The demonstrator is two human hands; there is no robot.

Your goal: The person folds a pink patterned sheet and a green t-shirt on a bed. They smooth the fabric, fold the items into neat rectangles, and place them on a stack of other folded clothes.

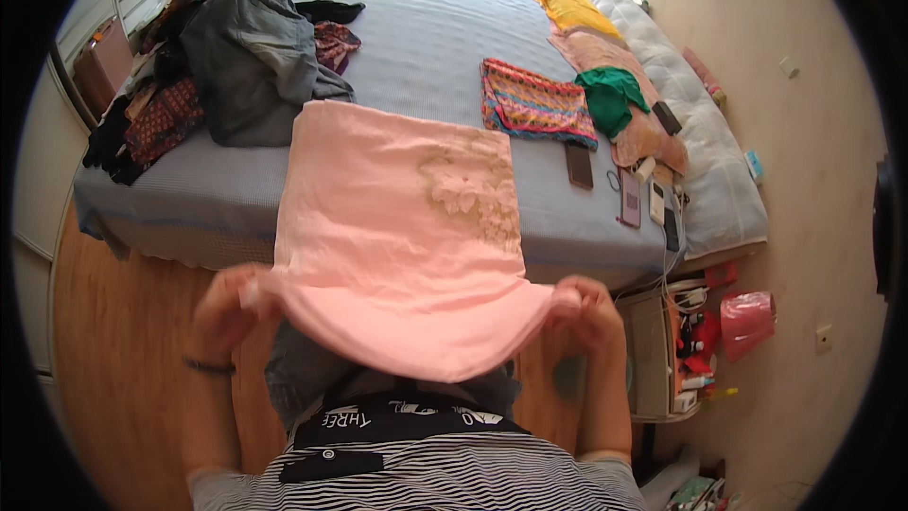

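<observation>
A pink cloth with a beige flower pattern [397, 218] stretches in front of me, folded into a broad rectangle. Its far part lies on the bed's near side, while its near edge sags in a curve between my hands. My left hand [230, 310] is closed on the near left corner, slightly blurred. At the opposite corner my right hand [596, 317] pinches the cloth's layered edge. Both hands hold it off the bed, above my lap. Whatever lies beneath the cloth is hidden.
Clothes with a grey-blue garment [251, 47] are heaped at the bed's left. A folded patterned cloth [534, 99], a green cloth [610, 99] and several phones, one pink [629, 197], lie at right. An open-sided cabinet [653, 350] stands beside the bed [416, 28].
</observation>
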